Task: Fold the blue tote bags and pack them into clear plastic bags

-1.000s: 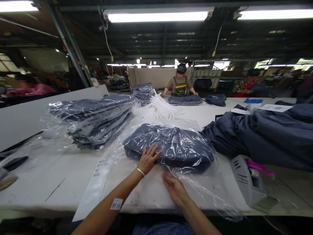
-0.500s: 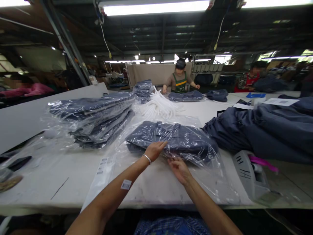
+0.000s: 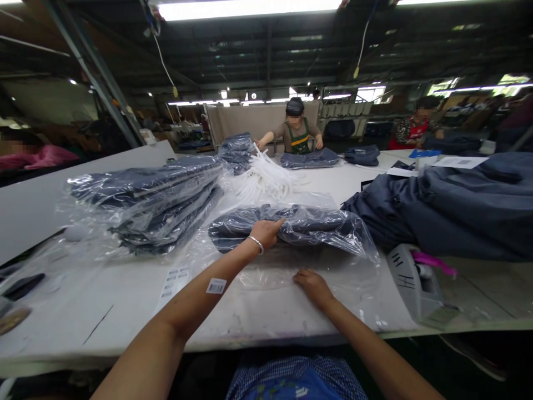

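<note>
A folded dark-blue garment [image 3: 308,225] lies inside a clear plastic bag [image 3: 287,266] on the white table [image 3: 104,300]. My left hand [image 3: 265,232] is closed on the near edge of the bagged garment and lifts it. My right hand [image 3: 310,283] rests palm down on the loose open end of the bag, fingers curled and pressed to the film. A small barcode sticker [image 3: 215,286] is stuck on my left forearm, and a bracelet circles that wrist.
A stack of bagged garments [image 3: 154,194] stands at the left. A heap of unbagged dark-blue garments [image 3: 458,205] fills the right. A grey tape dispenser [image 3: 416,283] sits near the right edge. White hangers [image 3: 266,178] lie behind. A person [image 3: 296,133] works at the far end.
My left hand moved from lying flat on the bagged garment to gripping its near edge and tipping it up. My right hand slid along the bag's loose end and now presses it down.
</note>
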A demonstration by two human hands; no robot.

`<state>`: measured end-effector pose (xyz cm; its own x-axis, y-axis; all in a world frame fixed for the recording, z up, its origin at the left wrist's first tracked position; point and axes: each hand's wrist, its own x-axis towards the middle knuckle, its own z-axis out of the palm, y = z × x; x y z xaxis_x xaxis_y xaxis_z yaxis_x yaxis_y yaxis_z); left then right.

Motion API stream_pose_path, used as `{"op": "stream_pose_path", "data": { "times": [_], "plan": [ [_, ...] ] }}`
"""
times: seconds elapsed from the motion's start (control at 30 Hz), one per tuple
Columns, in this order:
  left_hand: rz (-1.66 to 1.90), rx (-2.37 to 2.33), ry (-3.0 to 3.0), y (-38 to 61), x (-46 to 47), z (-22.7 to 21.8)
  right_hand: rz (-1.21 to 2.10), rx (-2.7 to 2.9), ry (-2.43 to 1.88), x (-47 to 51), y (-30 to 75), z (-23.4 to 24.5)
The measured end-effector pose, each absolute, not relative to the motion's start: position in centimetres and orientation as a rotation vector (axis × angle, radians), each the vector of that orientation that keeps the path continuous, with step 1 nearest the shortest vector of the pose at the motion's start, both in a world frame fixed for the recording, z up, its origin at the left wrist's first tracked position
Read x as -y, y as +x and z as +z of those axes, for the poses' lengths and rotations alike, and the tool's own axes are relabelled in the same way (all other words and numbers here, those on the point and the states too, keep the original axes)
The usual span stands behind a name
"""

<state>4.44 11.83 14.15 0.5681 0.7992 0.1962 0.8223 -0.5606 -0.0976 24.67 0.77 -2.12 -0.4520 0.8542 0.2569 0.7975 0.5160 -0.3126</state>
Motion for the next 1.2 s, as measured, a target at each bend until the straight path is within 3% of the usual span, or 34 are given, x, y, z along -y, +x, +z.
{"op": "stream_pose_path", "data": {
  "times": [0.23, 0.5, 0.6, 0.77, 0.97, 1.2],
  "plan": [
    [-0.249, 1.25, -2.693, 5.8, -8.9, 13.6, 0.246, 2.376, -1.164, 4.7, 30.1, -0.5],
    [-0.255, 1.103, -2.774, 8.1, 0.3, 5.5, 0.233, 2.271, -1.285, 11.6, 30.6, -0.6],
    [-0.396, 1.105, -2.755, 7.4, 1.5, 3.9, 0.072, 2.176, -1.151, 13.0, 29.9, 1.1],
    [-0.517, 0.954, -2.761, 3.8, 3.7, 5.1, -0.28, 2.19, -1.076, 11.1, 30.3, 4.1],
    [-0.505, 1.42, -2.344, -2.9, 7.0, 5.8, -0.434, 2.208, -1.459, 7.6, 33.5, 2.7],
    [-0.681, 1.33, -2.349, -10.4, 7.5, 4.0, -0.279, 2.231, -1.203, 7.5, 36.7, 0.6]
  ]
}}
